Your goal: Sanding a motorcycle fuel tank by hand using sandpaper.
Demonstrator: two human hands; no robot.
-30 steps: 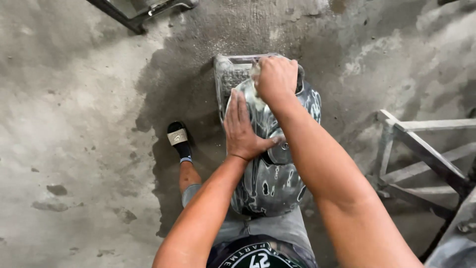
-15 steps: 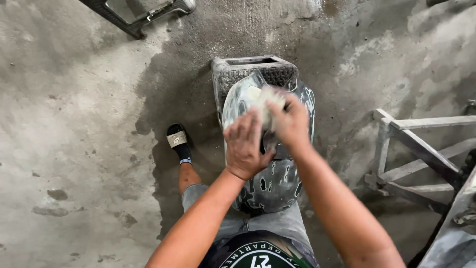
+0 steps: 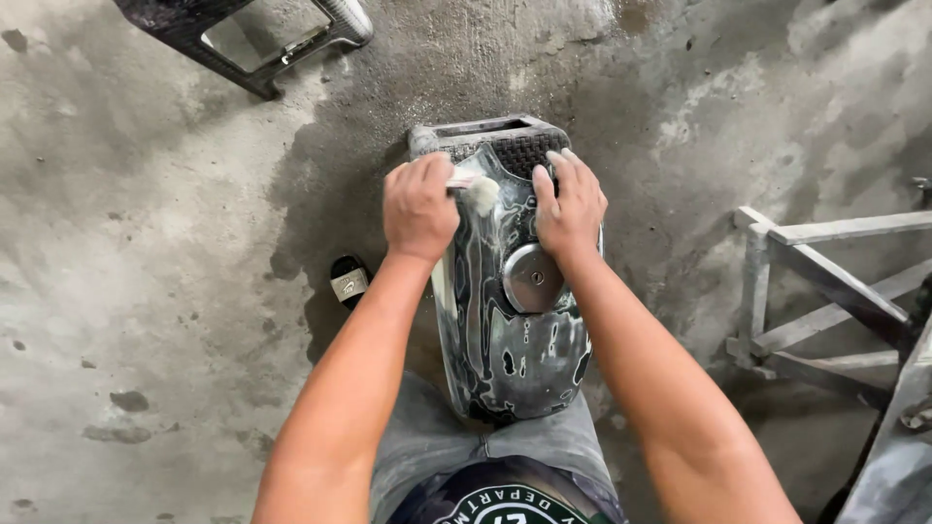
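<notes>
A grey, patchy motorcycle fuel tank (image 3: 515,340) with a round metal filler cap (image 3: 532,278) lies lengthwise across my lap, its far end resting on a dark plastic stool (image 3: 485,131). My left hand (image 3: 419,206) is clenched around a pale wad of sanding material (image 3: 481,192), which it presses against the tank's upper left side. My right hand (image 3: 568,209) lies flat on the tank's upper right, fingers spread, just above the cap.
Wet, stained concrete floor all round. My sandalled foot (image 3: 349,281) shows left of the tank. A grey metal frame (image 3: 806,281) stands at the right. Another dark plastic stool (image 3: 262,39) lies at the top left.
The pale wad was under my right hand; it now sits in my left. Both hands have shifted to the tank's far end, and my right hand has gone flat.
</notes>
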